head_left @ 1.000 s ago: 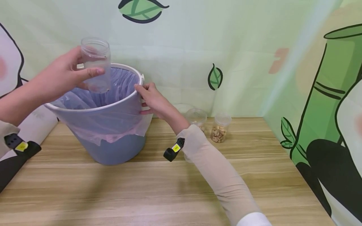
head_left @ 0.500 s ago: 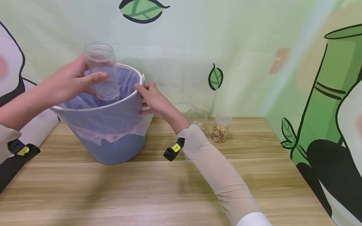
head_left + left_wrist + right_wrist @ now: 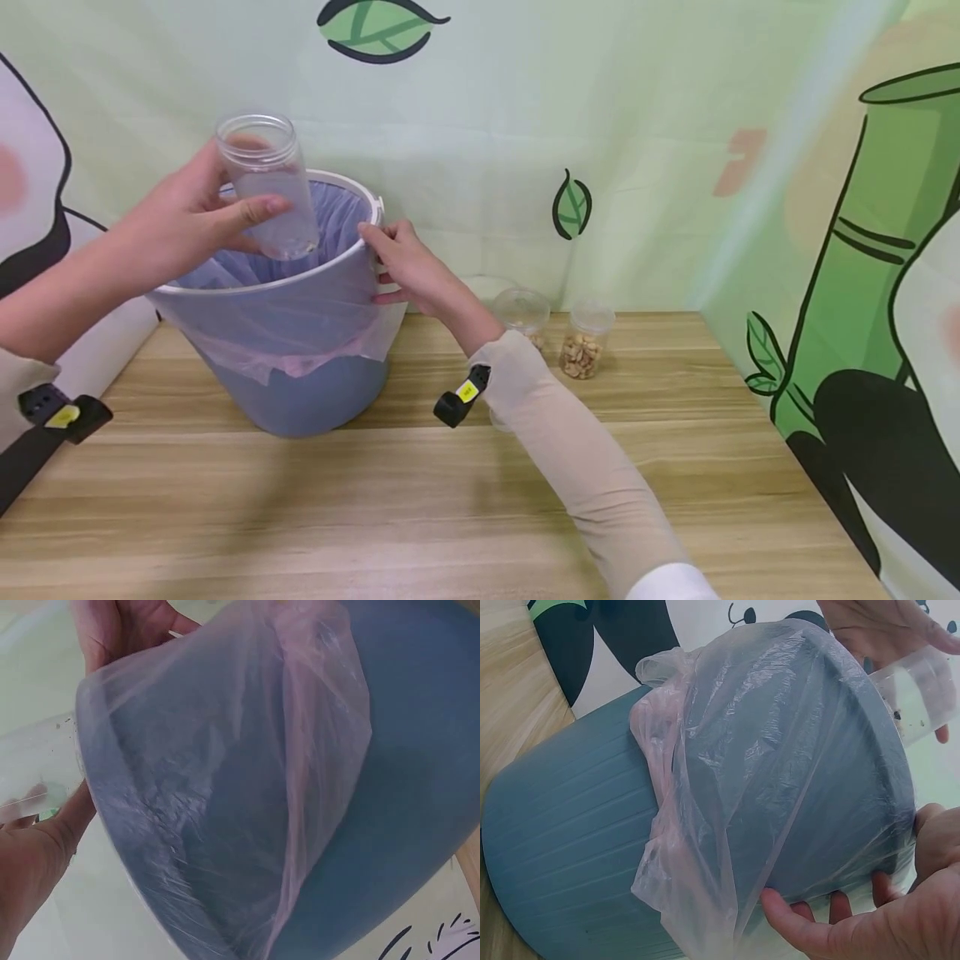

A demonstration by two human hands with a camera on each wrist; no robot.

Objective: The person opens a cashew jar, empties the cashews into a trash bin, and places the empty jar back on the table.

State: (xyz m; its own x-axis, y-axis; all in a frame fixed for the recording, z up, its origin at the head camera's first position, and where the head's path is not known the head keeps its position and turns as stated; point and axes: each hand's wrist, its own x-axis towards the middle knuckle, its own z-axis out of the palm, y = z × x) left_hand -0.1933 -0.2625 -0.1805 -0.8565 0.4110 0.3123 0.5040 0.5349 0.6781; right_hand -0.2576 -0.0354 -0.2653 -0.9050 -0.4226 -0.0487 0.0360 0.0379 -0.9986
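My left hand [image 3: 197,218] grips an empty clear plastic jar [image 3: 267,185], mouth up and slightly tilted, above the open top of a blue bin [image 3: 300,400]. The bin is tipped toward me and lined with a thin pinkish plastic bag [image 3: 315,342]. My right hand [image 3: 401,265] holds the bin's white rim [image 3: 330,265] on its right side, thumb on top and fingers curled round the outside. In the right wrist view the bin [image 3: 570,847], the jar [image 3: 922,694] and my right hand [image 3: 870,907] show close up. The left wrist view shows the bag-covered bin [image 3: 405,750] and the jar [image 3: 37,765].
Two small clear jars stand at the back of the wooden table [image 3: 450,500] by the wall: one [image 3: 583,340] holds peanuts, the other [image 3: 523,315] is mostly hidden behind my right forearm. A printed backdrop [image 3: 645,150] closes off the back and right side.
My left hand has shifted the jar slightly right and lower over the bin, and the jar tilted a little. The right hand stayed on the rim.
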